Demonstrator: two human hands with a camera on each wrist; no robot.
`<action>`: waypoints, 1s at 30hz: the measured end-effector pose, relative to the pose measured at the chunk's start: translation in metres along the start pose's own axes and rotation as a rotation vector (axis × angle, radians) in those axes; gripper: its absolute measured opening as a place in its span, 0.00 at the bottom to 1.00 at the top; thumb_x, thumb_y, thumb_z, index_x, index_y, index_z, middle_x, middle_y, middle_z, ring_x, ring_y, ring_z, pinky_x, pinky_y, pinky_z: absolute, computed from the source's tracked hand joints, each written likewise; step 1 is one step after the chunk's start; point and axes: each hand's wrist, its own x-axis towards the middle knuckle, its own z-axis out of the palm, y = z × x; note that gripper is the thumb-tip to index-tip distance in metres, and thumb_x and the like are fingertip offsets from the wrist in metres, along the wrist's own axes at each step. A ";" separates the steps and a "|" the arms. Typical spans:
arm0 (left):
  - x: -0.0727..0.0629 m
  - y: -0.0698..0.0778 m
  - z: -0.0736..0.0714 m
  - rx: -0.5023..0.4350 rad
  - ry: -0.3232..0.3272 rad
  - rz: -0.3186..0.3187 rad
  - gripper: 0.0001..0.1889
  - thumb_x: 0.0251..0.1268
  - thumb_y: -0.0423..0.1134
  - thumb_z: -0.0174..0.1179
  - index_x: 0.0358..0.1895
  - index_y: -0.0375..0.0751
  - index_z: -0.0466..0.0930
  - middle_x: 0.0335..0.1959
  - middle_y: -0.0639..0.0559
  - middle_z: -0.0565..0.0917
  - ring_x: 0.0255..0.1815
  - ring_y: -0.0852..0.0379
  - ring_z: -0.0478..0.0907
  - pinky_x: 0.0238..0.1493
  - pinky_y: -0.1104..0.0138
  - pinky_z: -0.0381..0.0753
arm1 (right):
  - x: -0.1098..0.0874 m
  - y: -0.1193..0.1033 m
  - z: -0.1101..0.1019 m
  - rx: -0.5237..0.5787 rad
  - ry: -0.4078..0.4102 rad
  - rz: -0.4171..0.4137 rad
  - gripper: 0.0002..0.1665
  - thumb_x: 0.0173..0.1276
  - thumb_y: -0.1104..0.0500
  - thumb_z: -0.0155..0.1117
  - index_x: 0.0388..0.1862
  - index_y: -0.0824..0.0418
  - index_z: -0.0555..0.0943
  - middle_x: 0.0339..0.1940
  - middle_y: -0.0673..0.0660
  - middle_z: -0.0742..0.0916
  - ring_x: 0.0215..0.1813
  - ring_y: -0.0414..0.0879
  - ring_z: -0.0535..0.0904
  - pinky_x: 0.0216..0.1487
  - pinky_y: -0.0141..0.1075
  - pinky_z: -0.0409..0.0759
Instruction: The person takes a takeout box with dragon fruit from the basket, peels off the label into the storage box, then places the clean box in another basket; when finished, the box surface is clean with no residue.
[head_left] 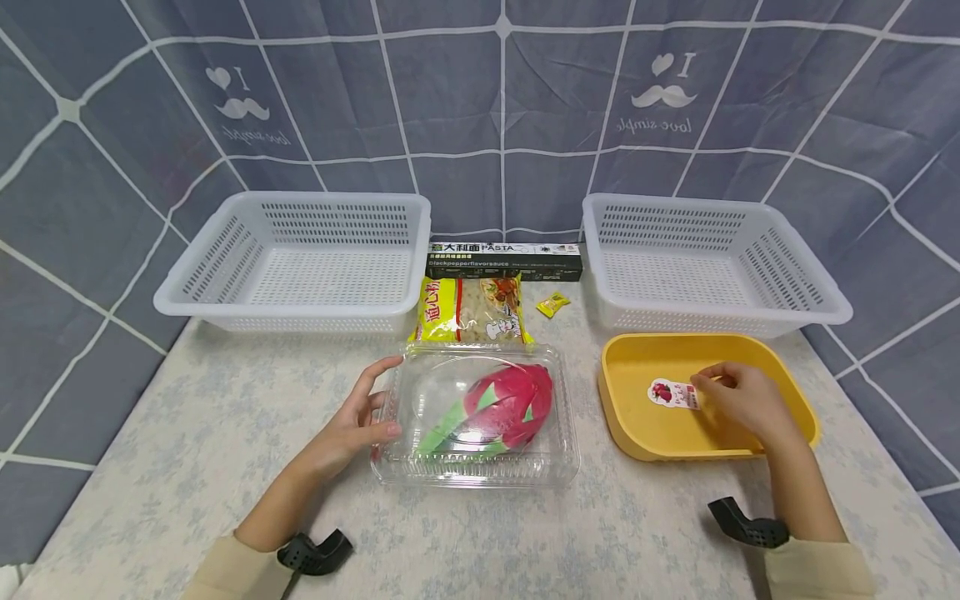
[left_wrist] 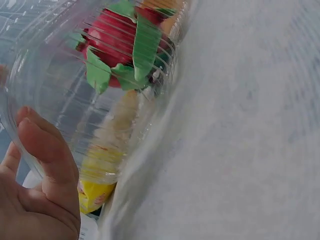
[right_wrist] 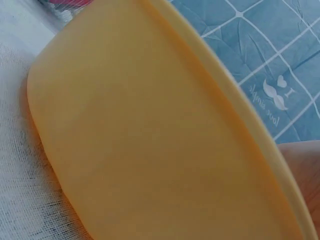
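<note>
Right now, your two hands work apart. Your left hand (head_left: 354, 421) holds the left edge of the one clear plastic box (head_left: 431, 383), its thumb and fingers spread along that side and bent against it. Inside lies one red-and-green dragon fruit (head_left: 517, 404), towards the box's right half. Your right hand (head_left: 746, 404) pinches the right end of one small printed card (head_left: 673, 394) between thumb and forefinger, over the inside of the single yellow basin (head_left: 626, 425). Behind these you have two white baskets, a left basket (head_left: 300, 322) and a right basket (head_left: 697, 319). Between them sit one pasta carton (head_left: 504, 265), one yellow-ended noodle packet (head_left: 474, 312) and one small yellow sachet (head_left: 553, 304).
</note>
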 end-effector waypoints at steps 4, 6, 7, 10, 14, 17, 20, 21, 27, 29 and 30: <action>0.000 0.004 0.002 -0.009 -0.010 0.004 0.42 0.63 0.26 0.59 0.75 0.53 0.46 0.45 0.32 0.75 0.31 0.54 0.81 0.20 0.70 0.78 | -0.003 -0.002 0.000 0.010 0.034 -0.025 0.29 0.74 0.46 0.56 0.50 0.73 0.76 0.30 0.57 0.77 0.34 0.50 0.70 0.27 0.33 0.69; 0.000 0.005 0.002 -0.005 -0.021 0.015 0.42 0.62 0.23 0.57 0.75 0.52 0.46 0.40 0.39 0.76 0.30 0.57 0.79 0.24 0.70 0.78 | -0.004 -0.004 -0.001 0.010 0.052 -0.034 0.29 0.74 0.46 0.56 0.50 0.73 0.77 0.31 0.58 0.77 0.34 0.50 0.70 0.27 0.32 0.69; 0.000 0.005 0.002 -0.001 -0.025 0.022 0.42 0.62 0.22 0.57 0.75 0.52 0.46 0.37 0.42 0.76 0.30 0.59 0.78 0.27 0.69 0.78 | -0.005 -0.005 -0.001 0.013 0.060 -0.036 0.29 0.74 0.46 0.56 0.50 0.73 0.77 0.31 0.58 0.77 0.35 0.51 0.70 0.27 0.32 0.69; 0.001 0.006 0.003 0.001 -0.035 0.037 0.42 0.61 0.21 0.56 0.75 0.50 0.46 0.34 0.46 0.74 0.32 0.60 0.76 0.33 0.69 0.78 | -0.007 -0.007 -0.001 0.016 0.081 -0.044 0.29 0.74 0.45 0.56 0.50 0.73 0.77 0.30 0.58 0.77 0.35 0.50 0.69 0.27 0.32 0.68; 0.001 0.005 0.005 -0.053 -0.035 0.029 0.42 0.61 0.21 0.55 0.74 0.52 0.46 0.43 0.39 0.76 0.39 0.55 0.81 0.37 0.63 0.83 | -0.008 -0.009 -0.001 0.017 0.101 -0.056 0.29 0.74 0.44 0.56 0.49 0.73 0.77 0.30 0.58 0.76 0.35 0.50 0.68 0.27 0.32 0.67; 0.002 0.005 0.006 -0.102 -0.028 0.027 0.42 0.61 0.21 0.54 0.74 0.54 0.47 0.47 0.36 0.75 0.40 0.52 0.82 0.38 0.60 0.84 | -0.008 -0.009 0.000 0.023 0.114 -0.067 0.29 0.74 0.45 0.56 0.49 0.73 0.77 0.30 0.58 0.77 0.34 0.49 0.69 0.27 0.32 0.68; 0.002 0.005 0.007 -0.129 -0.021 0.028 0.41 0.62 0.22 0.54 0.74 0.55 0.48 0.47 0.35 0.73 0.38 0.54 0.82 0.37 0.62 0.84 | -0.009 -0.010 -0.001 0.037 0.120 -0.076 0.28 0.74 0.46 0.56 0.49 0.73 0.77 0.31 0.59 0.78 0.33 0.49 0.70 0.27 0.31 0.70; 0.002 0.005 0.007 -0.132 -0.017 0.028 0.41 0.62 0.23 0.54 0.74 0.56 0.48 0.47 0.35 0.73 0.38 0.55 0.82 0.37 0.63 0.84 | -0.009 -0.010 -0.002 0.042 0.120 -0.076 0.28 0.74 0.46 0.56 0.49 0.73 0.77 0.31 0.59 0.78 0.33 0.49 0.70 0.27 0.31 0.70; 0.002 0.008 0.011 -0.083 0.017 0.025 0.40 0.63 0.25 0.55 0.74 0.56 0.50 0.42 0.40 0.76 0.30 0.62 0.77 0.24 0.73 0.74 | -0.009 -0.015 -0.004 0.073 0.131 -0.060 0.29 0.74 0.45 0.55 0.50 0.73 0.77 0.33 0.60 0.78 0.33 0.48 0.71 0.27 0.30 0.72; 0.002 0.010 0.011 -0.040 0.031 0.012 0.40 0.63 0.25 0.55 0.74 0.55 0.50 0.37 0.45 0.75 0.26 0.64 0.73 0.19 0.74 0.69 | -0.008 -0.016 -0.005 0.079 0.141 -0.060 0.28 0.74 0.45 0.55 0.50 0.72 0.76 0.33 0.61 0.78 0.32 0.47 0.71 0.27 0.31 0.72; 0.001 0.011 0.011 -0.010 0.039 -0.001 0.40 0.63 0.26 0.55 0.74 0.54 0.49 0.35 0.46 0.74 0.25 0.64 0.71 0.18 0.73 0.67 | -0.008 -0.016 -0.005 0.082 0.145 -0.062 0.28 0.74 0.45 0.55 0.50 0.72 0.77 0.33 0.61 0.79 0.32 0.46 0.71 0.27 0.31 0.72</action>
